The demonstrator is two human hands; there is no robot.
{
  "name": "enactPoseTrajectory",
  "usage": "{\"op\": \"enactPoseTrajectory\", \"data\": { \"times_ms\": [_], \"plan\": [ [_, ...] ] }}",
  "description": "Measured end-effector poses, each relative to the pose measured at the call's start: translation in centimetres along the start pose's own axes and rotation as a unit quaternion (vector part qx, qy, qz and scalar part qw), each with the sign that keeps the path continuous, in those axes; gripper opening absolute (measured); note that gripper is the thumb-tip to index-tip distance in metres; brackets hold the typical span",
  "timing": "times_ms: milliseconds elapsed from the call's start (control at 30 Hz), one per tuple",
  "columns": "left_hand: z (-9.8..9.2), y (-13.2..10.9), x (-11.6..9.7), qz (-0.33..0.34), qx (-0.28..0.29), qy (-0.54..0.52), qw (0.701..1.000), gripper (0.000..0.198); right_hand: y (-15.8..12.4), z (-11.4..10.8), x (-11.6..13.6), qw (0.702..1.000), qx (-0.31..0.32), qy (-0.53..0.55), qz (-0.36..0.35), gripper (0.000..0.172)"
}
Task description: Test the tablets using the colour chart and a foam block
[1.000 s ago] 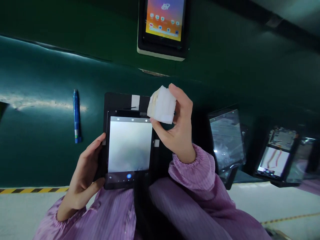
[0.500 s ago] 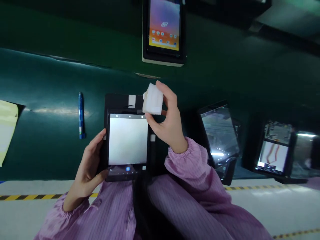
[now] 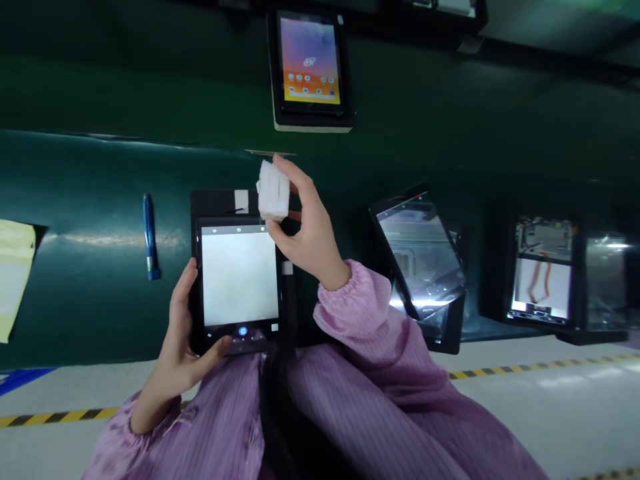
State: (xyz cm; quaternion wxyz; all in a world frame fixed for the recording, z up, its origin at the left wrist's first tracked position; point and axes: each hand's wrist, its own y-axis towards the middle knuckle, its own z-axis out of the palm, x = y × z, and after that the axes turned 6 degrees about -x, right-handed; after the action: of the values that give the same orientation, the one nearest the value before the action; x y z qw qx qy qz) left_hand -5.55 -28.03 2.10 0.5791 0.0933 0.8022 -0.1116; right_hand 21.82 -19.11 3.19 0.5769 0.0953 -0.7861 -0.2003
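A tablet (image 3: pixel 240 277) with a pale, nearly blank camera screen lies on a black base (image 3: pixel 217 200) at the table's front edge. My left hand (image 3: pixel 187 340) grips the tablet's left side, its fingers along the edge and its thumb over the lower bezel. Between the thumb and fingers of my right hand (image 3: pixel 313 233) is a white block (image 3: pixel 273 192), perhaps foam or folded cloth. The block is at the tablet's top right corner; whether it touches the tablet I cannot tell.
Another lit tablet (image 3: pixel 310 63) rests on a raised stand at the back. To the right, a tilted tablet (image 3: pixel 420 253) overlaps another device. Farther right lies an opened device (image 3: pixel 543 270) with its inner parts showing. A blue pen (image 3: pixel 149 237) and yellow-green paper (image 3: pixel 13 273) are on the left.
My left thumb has slid inward, from the tablet's edge onto its lower bezel. The right hand keeps the white block at the top right corner. The whole view has shifted slightly.
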Motion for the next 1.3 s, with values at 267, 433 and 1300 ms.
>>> {"op": "enactPoseTrajectory", "data": {
  "times_ms": [267, 433, 1300],
  "plan": [
    [-0.1, 0.0, -0.1, 0.005, -0.003, 0.013, 1.0, 0.113, -0.2, -0.3, 0.5, 1.0, 0.0, 0.0, 0.024, 0.069],
    [0.1, -0.1, -0.3, -0.015, -0.015, 0.017, 1.0, 0.11, -0.1, -0.4, 0.8, 0.998, 0.007, -0.011, 0.059, 0.069],
    [0.4, 0.0, -0.8, -0.018, -0.008, 0.053, 0.998, 0.11, -0.4, -0.1, 0.3, 0.998, -0.001, -0.039, 0.043, 0.077]
  ]
}}
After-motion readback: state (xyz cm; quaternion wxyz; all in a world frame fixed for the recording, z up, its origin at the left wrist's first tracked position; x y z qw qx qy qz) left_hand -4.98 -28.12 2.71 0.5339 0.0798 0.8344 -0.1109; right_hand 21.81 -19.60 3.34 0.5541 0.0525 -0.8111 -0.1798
